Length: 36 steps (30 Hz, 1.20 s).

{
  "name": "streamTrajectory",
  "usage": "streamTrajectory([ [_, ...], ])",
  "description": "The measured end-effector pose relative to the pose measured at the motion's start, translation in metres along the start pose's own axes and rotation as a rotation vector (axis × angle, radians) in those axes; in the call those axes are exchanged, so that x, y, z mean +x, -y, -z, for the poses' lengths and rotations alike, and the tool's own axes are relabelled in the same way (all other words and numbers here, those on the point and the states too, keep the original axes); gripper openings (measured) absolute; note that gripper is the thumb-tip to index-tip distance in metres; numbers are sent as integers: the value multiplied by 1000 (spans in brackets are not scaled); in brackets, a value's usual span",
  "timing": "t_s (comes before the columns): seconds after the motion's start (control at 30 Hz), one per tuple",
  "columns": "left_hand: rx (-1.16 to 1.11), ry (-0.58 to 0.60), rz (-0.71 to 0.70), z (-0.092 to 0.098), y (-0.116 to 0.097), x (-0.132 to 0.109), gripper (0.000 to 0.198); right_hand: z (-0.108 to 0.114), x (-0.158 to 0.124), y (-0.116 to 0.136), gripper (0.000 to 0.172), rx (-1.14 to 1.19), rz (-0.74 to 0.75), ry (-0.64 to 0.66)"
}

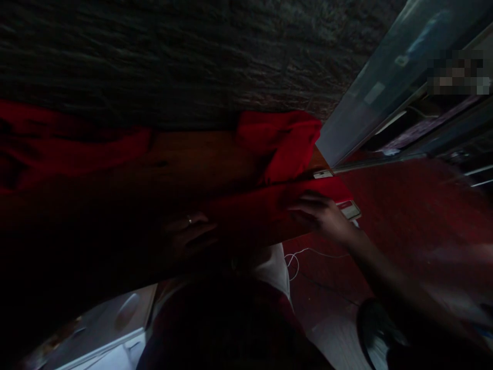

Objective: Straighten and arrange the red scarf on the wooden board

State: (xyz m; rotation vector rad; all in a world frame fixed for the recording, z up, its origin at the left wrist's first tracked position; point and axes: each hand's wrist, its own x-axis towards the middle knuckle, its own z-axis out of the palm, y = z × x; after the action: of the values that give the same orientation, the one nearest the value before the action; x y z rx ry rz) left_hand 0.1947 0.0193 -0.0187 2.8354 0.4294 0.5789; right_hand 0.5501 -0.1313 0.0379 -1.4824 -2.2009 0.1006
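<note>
A length of red cloth (pixel 246 208) lies along the front of the wooden table (pixel 188 154), in very dim light. My right hand (pixel 321 213) rests over the right part of this cloth, its fingers stretched to the left and lying on the fabric. At the left end of the cloth is my left hand (pixel 190 234), a ring on one finger and its fingers extended; deep shadow hides much of it. Behind the right hand, a second folded red cloth (pixel 288 139) sits against the wall.
More red cloth (pixel 73 154) is heaped at the back left. Small pale objects, one a flat case (pixel 349 209), lie at the table's right edge. A white cable (pixel 308 250) trails over the red floor (pixel 419 221). A dark textured wall (pixel 173 61) closes off the back.
</note>
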Motion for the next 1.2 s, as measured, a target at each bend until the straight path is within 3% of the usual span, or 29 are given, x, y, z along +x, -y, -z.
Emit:
streamTrajectory([
  [0.2, 35, -91, -134, -12, -3, 1, 30, -21, 0, 10, 23, -90, 82, 20],
  [0.37, 100, -88, -141, -19, -10, 12, 27, -25, 7, 15, 34, -151, 112, -5],
  [0.63, 162, -183, -161, -7, -20, 19, 23, -28, 4, 13, 33, -270, 236, -35],
  [0.8, 270, -172, -229, 3, -25, 23, 24, -28, -4, 8, 36, -241, 220, -26],
  [1.0, 327, -110, -270, -1, -24, 19, 24, -26, -4, 8, 35, -379, 270, -35],
  [1.2, 322, -184, -316, -5, -23, 14, 36, -26, -4, 9, 42, -346, 286, -76],
])
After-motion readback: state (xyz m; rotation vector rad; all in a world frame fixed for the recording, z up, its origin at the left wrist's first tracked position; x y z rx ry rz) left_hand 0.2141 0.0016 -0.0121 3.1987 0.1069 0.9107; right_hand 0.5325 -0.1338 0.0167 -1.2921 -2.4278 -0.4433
